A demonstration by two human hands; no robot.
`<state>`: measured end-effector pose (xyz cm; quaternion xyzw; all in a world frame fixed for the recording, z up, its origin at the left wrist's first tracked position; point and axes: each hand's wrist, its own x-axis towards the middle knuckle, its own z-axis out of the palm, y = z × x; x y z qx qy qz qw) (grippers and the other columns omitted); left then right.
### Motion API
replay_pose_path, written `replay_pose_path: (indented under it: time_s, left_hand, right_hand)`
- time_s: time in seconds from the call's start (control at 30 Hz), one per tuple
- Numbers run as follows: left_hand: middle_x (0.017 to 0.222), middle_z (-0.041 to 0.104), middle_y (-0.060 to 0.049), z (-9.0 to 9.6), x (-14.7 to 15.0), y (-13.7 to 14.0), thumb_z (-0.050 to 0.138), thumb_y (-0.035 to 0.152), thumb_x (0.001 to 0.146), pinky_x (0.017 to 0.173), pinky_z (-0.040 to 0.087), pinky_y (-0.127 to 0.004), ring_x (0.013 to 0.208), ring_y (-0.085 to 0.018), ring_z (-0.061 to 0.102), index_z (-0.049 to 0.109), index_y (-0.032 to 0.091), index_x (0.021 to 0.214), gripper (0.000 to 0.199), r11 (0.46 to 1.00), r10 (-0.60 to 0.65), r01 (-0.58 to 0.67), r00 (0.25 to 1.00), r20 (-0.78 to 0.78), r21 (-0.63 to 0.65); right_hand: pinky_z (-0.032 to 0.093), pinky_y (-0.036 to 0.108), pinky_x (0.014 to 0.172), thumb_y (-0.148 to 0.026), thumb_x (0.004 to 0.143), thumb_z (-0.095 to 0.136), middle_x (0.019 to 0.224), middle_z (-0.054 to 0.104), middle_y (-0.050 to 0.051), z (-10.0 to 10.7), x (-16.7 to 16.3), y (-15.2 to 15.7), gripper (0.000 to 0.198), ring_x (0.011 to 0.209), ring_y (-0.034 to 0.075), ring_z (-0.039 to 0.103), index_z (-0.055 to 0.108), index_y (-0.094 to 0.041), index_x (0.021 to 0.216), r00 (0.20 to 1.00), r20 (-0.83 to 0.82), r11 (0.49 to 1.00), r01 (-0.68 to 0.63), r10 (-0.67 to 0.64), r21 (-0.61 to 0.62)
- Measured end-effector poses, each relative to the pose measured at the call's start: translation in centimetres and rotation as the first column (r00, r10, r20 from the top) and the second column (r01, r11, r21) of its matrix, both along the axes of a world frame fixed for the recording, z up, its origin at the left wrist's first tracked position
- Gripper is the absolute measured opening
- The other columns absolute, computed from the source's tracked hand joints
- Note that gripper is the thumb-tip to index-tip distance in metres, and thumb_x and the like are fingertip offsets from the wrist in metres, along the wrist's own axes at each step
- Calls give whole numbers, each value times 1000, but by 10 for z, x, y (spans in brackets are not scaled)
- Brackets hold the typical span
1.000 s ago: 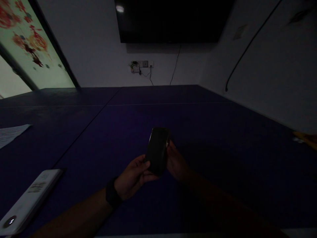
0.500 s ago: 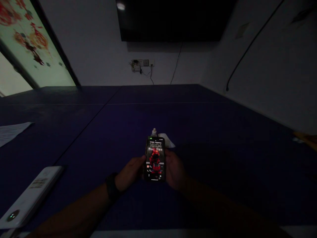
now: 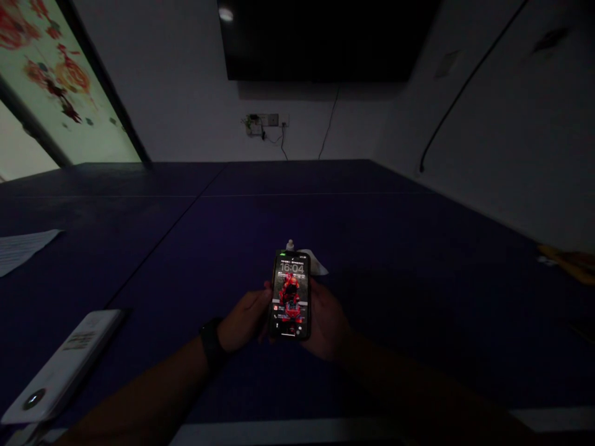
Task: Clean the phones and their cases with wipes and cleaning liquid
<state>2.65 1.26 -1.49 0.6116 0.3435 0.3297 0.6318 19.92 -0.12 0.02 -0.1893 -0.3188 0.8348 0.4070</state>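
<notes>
Fingers (image 3: 310,291) of right hand (image 3: 328,322) and left hand (image 3: 242,325) clasped round lit phone (image 3: 290,295), screen up, centre of frame above dark blue table (image 3: 418,248). Just behind: small white bottle (image 3: 290,245) and tissue (image 3: 316,263); white remote (image 3: 65,365) lower left

Dim meeting room; long dark table (image 3: 372,235), wall-mounted screen (image 3: 325,37)
</notes>
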Motion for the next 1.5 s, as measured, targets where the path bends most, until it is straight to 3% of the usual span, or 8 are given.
replay_pose_path:
  time_s: [0.23, 0.53, 0.77, 0.93, 1.1, 1.23, 1.37, 1.5]
  left_hand:
    - [53, 63, -3, -3, 3, 2, 37, 76, 93, 37, 33, -20, 36, -8, 46, 64, 14, 72, 71, 999, -54, 54, 998, 41, 5]
    - [52, 63, -6, -6, -2, 7, 34, 79, 93, 37, 33, -21, 38, -8, 46, 64, 13, 63, 78, 995, -91, 94, 993, -74, 43]
    - [52, 63, -6, -10, -2, 6, 32, 78, 93, 37, 33, -21, 37, -9, 46, 65, 14, 65, 78, 993, -110, 113, 991, -73, 45]
    - [51, 63, -6, -8, -4, 8, 31, 79, 93, 39, 33, -21, 38, -9, 47, 63, 15, 59, 80, 992, -107, 113, 989, -107, 59]
    - [48, 60, -1, -3, -9, 14, 32, 74, 96, 42, 34, -21, 40, -10, 47, 69, 15, 78, 72, 994, 39, -22, 987, -153, 109]
    - [45, 55, 1, -4, -13, 26, 33, 70, 97, 42, 29, -22, 37, -10, 43, 68, 15, 80, 67, 970, 219, -197, 963, -159, 145]
    - [44, 53, 2, -9, -15, 36, 33, 70, 96, 43, 30, -23, 38, -11, 44, 68, 15, 82, 66, 952, 286, -261, 945, -162, 158]
    - [44, 54, 2, -10, -16, 41, 36, 69, 96, 42, 30, -23, 39, -11, 43, 67, 15, 81, 63, 941, 321, -293, 930, -177, 166]
  right_hand:
    - [59, 52, 82, -61, 98, 35, 101, 74, 13, -8, 4, 11, 54, 97, 30, 70, 62, -17, 115, 996, -74, 997, -63, 59, -54]
    - [53, 50, 94, -61, 93, 48, 102, 74, 13, -5, 13, 9, 52, 103, 31, 70, 64, -17, 116, 998, -29, 997, -58, 57, -58]
    - [54, 52, 93, -60, 92, 47, 102, 75, 12, -8, 7, 5, 51, 102, 32, 70, 66, -17, 110, 1000, -9, 996, 9, -10, -83]
    - [54, 50, 91, -57, 92, 47, 102, 75, 10, -6, 8, 4, 47, 99, 29, 71, 66, -19, 111, 994, 51, 995, 100, -99, -26]
    - [53, 41, 88, -62, 93, 46, 102, 73, 7, 3, 21, 3, 46, 98, 24, 70, 62, -24, 115, 935, 254, 968, 239, -249, 70]
    - [51, 32, 76, -57, 84, 66, 95, 71, 2, 12, 28, 2, 47, 88, 20, 68, 57, -26, 118, 800, 513, 947, 302, -313, 107]
    - [48, 33, 68, -56, 77, 74, 87, 69, 2, 16, 27, 7, 62, 81, 23, 67, 50, -24, 125, 470, 833, 956, 185, -290, 228]
    - [47, 34, 73, -55, 80, 73, 101, 70, 8, 17, 21, 12, 65, 87, 25, 69, 45, -22, 128, 160, 892, 898, -62, -422, 436]
